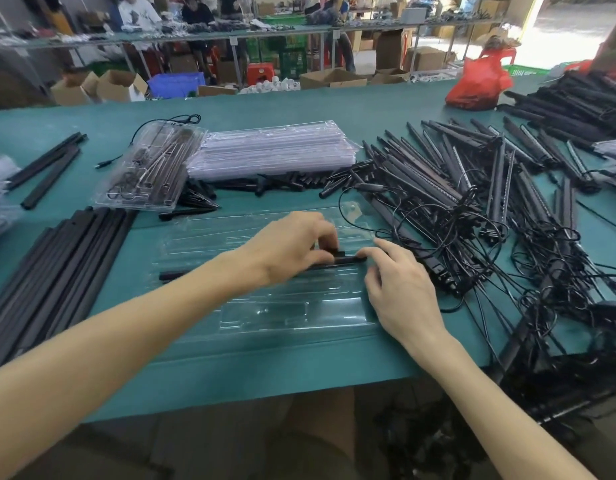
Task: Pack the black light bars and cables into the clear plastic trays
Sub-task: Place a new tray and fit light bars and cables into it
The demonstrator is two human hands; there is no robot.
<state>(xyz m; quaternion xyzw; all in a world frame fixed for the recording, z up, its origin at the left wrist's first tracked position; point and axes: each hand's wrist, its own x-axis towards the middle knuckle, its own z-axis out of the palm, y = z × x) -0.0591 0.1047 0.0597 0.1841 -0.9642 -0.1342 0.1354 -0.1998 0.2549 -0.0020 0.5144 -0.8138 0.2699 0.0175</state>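
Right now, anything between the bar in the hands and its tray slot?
Nothing visible. The bar already lies along the tray under both hands: the left hand grips it, the right hand touches its end. A cable loop crosses the tray's far right corner, clear of the bar.

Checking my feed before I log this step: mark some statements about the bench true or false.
1. Both the left hand and right hand touch a light bar lying in the front tray. True.
2. The empty trays are stacked left of the packed tray. False: the stack of empty trays sits right of the packed tray.
3. The red bag lies at the near edge. False: the red bag is at the far right.
4. A tangled pile of bars with cables lies right of the front tray. True.
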